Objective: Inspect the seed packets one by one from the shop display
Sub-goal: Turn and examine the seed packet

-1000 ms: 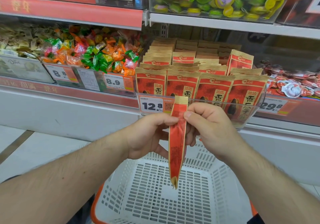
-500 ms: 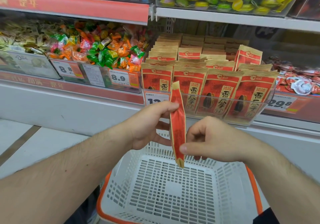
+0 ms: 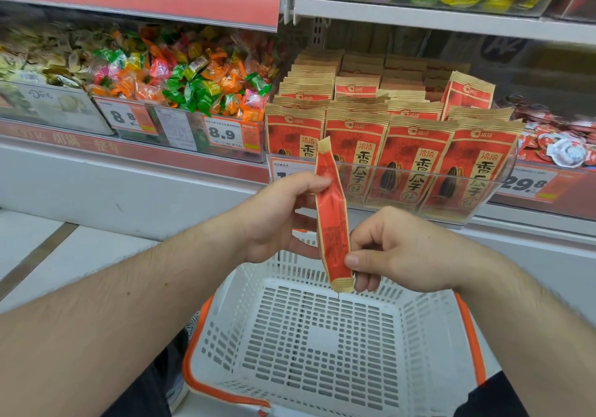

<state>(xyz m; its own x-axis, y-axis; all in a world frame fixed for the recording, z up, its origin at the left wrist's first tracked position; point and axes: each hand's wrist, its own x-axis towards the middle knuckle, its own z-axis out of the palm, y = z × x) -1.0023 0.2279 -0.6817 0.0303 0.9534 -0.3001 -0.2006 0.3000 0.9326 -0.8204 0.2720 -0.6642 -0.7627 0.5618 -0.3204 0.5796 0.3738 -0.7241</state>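
The seed packet [image 3: 332, 219] under inspection is held at the centre of the frame, above the white basket [image 3: 309, 345] and in front of the shelf display. It stands nearly upright and is presented edge-on to the camera, so only its narrow side and part of one printed face are visible. This orientation suggests the packet is being rotated between faces for examination.

The left hand [image 3: 274, 216] pinches the upper part of the packet between thumb and fingers, with the thumb tip pressed on the near face. The right hand [image 3: 396, 255] pinches the lower part, thumb on the near side and curled fingers behind. A grip at each end keeps the thin, flexible pouch straight and allows it to be twisted about its long axis.

The remaining seed packets [image 3: 416, 161] stand in rows in a clear tray [image 3: 490, 190] at centre right of the frame, faces forward, so that each can be drawn out from the front. Wrapped sweets [image 3: 193, 78] fill the bin at upper left, behind price labels [image 3: 225, 132].

The basket holds nothing that can be seen and sits directly below the hands. Judged from this arrangement, the inspection is at an early stage, with one packet in hand and the display stock largely untouched.
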